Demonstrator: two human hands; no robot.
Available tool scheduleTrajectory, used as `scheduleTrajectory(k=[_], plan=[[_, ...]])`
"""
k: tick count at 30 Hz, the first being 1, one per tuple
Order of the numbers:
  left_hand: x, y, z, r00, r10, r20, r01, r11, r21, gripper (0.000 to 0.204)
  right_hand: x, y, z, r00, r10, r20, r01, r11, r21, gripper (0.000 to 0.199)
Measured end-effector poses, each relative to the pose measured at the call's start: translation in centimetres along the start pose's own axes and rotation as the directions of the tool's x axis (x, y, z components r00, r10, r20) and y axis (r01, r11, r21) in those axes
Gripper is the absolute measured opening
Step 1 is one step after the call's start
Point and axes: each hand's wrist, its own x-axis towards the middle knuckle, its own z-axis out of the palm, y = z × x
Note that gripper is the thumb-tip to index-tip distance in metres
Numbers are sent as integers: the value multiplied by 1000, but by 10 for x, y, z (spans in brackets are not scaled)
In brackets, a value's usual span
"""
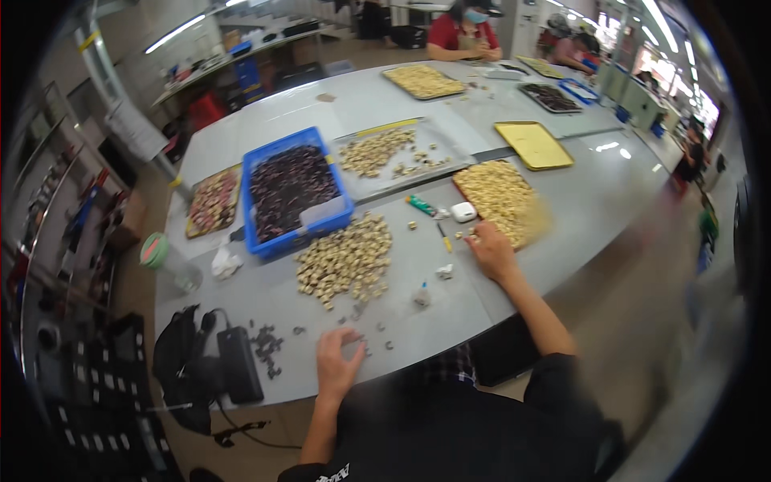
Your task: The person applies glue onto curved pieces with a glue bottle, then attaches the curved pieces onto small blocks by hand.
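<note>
My left hand (pixel 337 360) hovers over the near part of the table, thumb and fingers apart. No object shows in it. Around its fingertips lie a few small dark curved pieces (pixel 389 345). A large heap of small pale-yellow pieces (pixel 345 261) spreads out beyond it. My right hand (pixel 491 249) is at the near left edge of a tray loaded with similar yellow pieces (pixel 496 195). Its fingers are bent down and drawn together; whatever they hold is hidden. One or two loose yellow pieces (pixel 459 235) lie beside those fingertips.
Behind the heap stands a blue bin (pixel 344 210) of dark pieces. A green-handled tool (pixel 419 205), a white case (pixel 463 212), a small bottle (pixel 422 296) and a black box (pixel 239 365) lie about. An empty yellow tray (pixel 534 145) is farther back. Across the table sits a person in red (pixel 442 34).
</note>
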Motion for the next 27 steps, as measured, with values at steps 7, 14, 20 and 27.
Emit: scheduleTrajectory(k=[7,14,20,27], plan=[[1,-3,0,1000,-28,-11,28,999,-17,29,-11,26,14,996,79,-46,-74,991,112,26],[0,-7,-2,998,-58,-38,56,996,-65,28,-32,20,9,982,182,47,-187,975,118,36],[0,-2,-12,999,-17,-37,14,997,-82,27,-31,-30,-15,941,267,206,-208,941,-268,33],[-1,-4,-11,997,-62,-42,57,991,-120,25,-28,-37,-18,950,206,233,-202,978,-44,18]])
